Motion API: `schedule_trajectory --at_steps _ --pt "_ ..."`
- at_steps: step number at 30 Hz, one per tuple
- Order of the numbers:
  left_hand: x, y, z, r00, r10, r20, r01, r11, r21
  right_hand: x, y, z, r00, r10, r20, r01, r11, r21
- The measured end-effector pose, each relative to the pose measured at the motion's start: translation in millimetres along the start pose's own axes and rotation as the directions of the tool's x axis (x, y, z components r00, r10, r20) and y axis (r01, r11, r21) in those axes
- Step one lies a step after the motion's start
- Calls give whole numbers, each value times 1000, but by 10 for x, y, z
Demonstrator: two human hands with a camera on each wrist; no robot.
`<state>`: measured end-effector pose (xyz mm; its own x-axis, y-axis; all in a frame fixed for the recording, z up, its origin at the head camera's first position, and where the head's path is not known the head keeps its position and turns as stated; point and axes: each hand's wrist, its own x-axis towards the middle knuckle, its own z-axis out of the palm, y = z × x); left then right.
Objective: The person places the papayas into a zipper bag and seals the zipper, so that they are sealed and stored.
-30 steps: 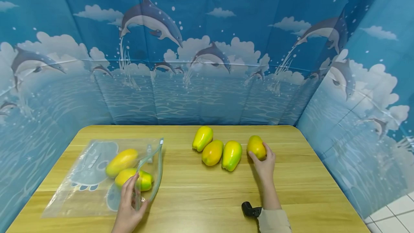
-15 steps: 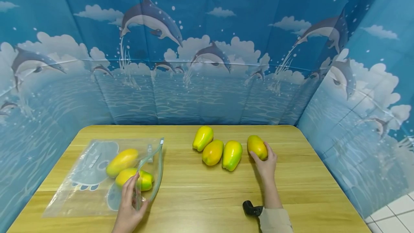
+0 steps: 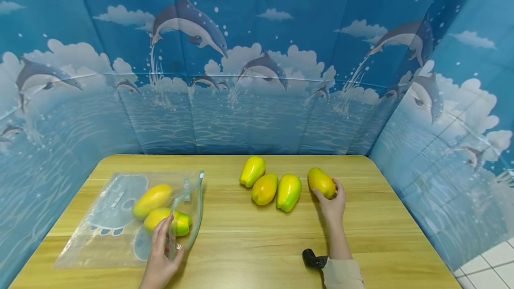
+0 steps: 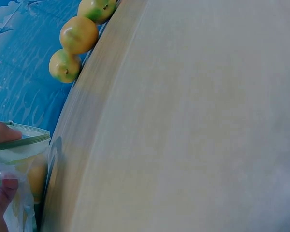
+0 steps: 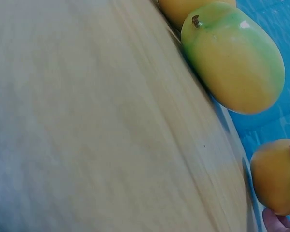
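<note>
Papaya (image 3: 320,181) held by the right hand (image 3: 334,206) has turned slightly, the left hand (image 3: 159,258) still pinching the bag (image 3: 116,251).

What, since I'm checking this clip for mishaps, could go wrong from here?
The rounded fruit in the right hand might slip, being gripped toward its near end. The lower bagged fruit lies by the green zip strip and could roll out if the left hand lets the clear bag shift.

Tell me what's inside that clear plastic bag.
Inside the clear bag lie two yellow-green fruits; the left hand covers part of the nearer fruit, and their undersides can't be seen.
</note>
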<state>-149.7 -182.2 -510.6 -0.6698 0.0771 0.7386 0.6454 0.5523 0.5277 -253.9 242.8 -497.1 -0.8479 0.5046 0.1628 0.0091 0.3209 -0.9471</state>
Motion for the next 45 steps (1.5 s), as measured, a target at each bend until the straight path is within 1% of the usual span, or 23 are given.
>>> schedule_trajectory --at_steps 4,7,11,17,22,25,31,36,39,43,45 --pt "-4 -6 2 1000 -6 4 6 1000 -3 -3 -45 -8 1000 -8 -11 8 999 40" --pt "-7 -9 3 1000 -9 7 9 1000 -2 0 -113 -11 999 -32 -18 33 998 58" --pt "-8 -10 0 1000 -11 5 11 1000 -2 -16 -257 -12 997 -76 4 76 995 63" --pt "-5 -3 -2 1000 -15 5 15 1000 1 -97 -482 24 989 -106 102 93 988 119" --pt "-3 5 -3 1000 -20 2 20 1000 0 -206 -621 110 971 -131 201 99 982 162" --pt "-4 7 -4 1000 -22 3 22 1000 -5 -288 -682 182 956 -147 252 99 976 193" --pt "-8 -2 -2 1000 -23 1 23 1000 -7 -441 -758 350 917 -175 359 94 968 231" --pt "-12 -9 -1 1000 -27 0 27 1000 -12 -551 -813 487 886 -198 418 93 962 258" --pt "-11 -13 0 1000 -21 -5 20 1000 -21 -640 -860 560 861 -199 468 81 962 261" --pt "-8 -17 6 1000 -9 -12 9 1000 -28 -802 -986 630 817 -223 532 77 956 284" --pt "-5 -17 8 1000 -5 -14 5 1000 -27 -882 -1050 661 801 -229 554 78 956 283"
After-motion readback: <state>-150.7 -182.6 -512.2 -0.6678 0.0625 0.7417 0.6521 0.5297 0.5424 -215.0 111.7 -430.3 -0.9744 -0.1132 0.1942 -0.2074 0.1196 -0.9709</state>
